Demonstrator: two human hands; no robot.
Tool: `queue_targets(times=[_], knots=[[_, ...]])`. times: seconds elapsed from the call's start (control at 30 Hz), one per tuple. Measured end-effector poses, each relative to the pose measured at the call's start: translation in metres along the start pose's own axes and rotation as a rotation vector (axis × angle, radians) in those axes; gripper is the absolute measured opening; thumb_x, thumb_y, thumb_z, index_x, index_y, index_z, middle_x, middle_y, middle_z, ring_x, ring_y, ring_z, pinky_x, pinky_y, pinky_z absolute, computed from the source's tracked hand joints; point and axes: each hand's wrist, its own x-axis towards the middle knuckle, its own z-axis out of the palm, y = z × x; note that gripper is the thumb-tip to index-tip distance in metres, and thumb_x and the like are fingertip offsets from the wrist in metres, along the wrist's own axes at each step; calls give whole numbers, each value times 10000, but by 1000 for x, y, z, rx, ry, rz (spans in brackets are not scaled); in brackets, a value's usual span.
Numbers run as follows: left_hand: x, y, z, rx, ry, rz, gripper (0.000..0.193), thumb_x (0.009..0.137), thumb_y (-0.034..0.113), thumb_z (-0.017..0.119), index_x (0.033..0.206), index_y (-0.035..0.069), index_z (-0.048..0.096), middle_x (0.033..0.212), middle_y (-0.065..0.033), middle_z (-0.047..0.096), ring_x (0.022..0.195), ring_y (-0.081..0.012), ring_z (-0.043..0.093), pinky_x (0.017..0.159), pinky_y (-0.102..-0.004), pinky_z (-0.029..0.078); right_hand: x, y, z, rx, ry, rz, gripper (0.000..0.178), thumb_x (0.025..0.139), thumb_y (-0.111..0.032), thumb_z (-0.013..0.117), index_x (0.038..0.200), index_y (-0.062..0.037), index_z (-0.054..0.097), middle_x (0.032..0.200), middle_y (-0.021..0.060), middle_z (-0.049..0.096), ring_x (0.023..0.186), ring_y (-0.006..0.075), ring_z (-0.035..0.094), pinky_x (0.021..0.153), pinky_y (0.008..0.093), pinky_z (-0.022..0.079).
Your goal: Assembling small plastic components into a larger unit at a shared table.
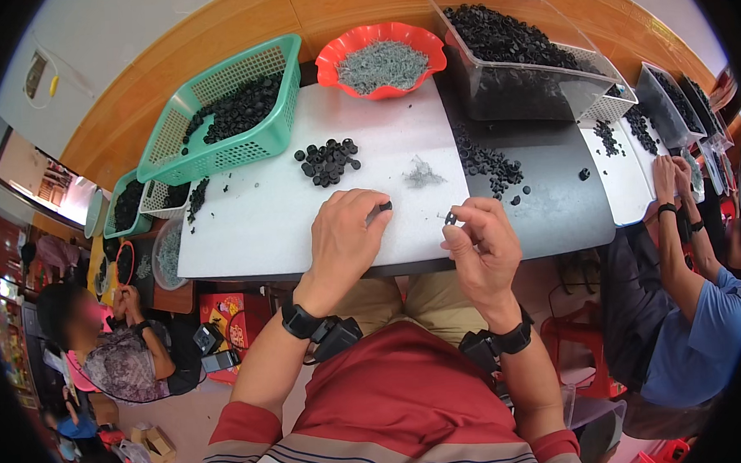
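Observation:
My left hand (pixel 347 234) is at the front of the white sheet (pixel 253 221), its thumb and forefinger pinching a small round black part (pixel 385 205). Between the fingertips of my right hand (pixel 484 246) is another small black piece (pixel 450 218), with a hole showing in it. The two hands are apart. Beyond my left hand lies a cluster of black round caps (pixel 327 162). A thin heap of small grey screw-like pins (pixel 422 173) sits on the sheet between and beyond my hands.
At the back stand a green basket (pixel 158 140) of black parts, a red scalloped bowl (pixel 326 66) of grey pins and a clear bin (pixel 514 90) of black pieces. Loose black parts (pixel 497 170) lie right of the sheet. One person (pixel 685 316) works at right, another (pixel 125 353) sits left.

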Motion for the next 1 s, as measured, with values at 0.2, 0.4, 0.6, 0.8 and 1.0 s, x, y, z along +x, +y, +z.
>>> queue_targets(times=[0.2, 0.4, 0.6, 0.8, 1.0], knots=[[-3, 11, -2, -282, -11, -81, 235, 821, 43, 767, 1043, -7, 705, 957, -97, 733, 860, -200, 716, 790, -319, 574, 0, -2, 6, 118, -29, 88, 217, 895, -15, 748, 1092, 26, 669, 1033, 98, 634, 670, 73, 573, 581, 213, 470], [-10, 20, -2, -748, -83, -228, 234, 832, -55, 769, 1053, -17, 700, 1027, -75, 711, 890, -111, 689, 806, -255, 584, 1, -6, 15, 186, -83, 143, 208, 916, -36, 736, 1101, 29, 666, 1014, 93, 682, 704, 80, 595, 611, 222, 485], [-13, 19, 2, -1007, -116, -249, 287, 845, -99, 742, 1118, -24, 695, 1126, -104, 699, 924, -128, 683, 813, -250, 585, -1, -3, 20, 243, -92, 156, 203, 931, -52, 727, 1106, 32, 666, 990, 86, 693, 734, 84, 616, 639, 226, 499], [-18, 20, 0, -1195, -199, -350, 246, 896, -54, 718, 1138, -62, 672, 1078, -137, 728, 961, -158, 707, 859, -289, 598, -5, -3, 23, 316, -59, 179, 202, 948, -70, 717, 1114, 34, 668, 942, 54, 691, 731, 67, 609, 633, 214, 499], [-20, 18, 1, -1284, -187, -375, 241, 899, -52, 717, 1135, -61, 668, 1059, -147, 734, 961, -173, 714, 867, -301, 603, -6, -3, 21, 300, -57, 205, 195, 955, -60, 707, 1121, 33, 665, 892, 34, 686, 749, 54, 622, 628, 205, 507]])
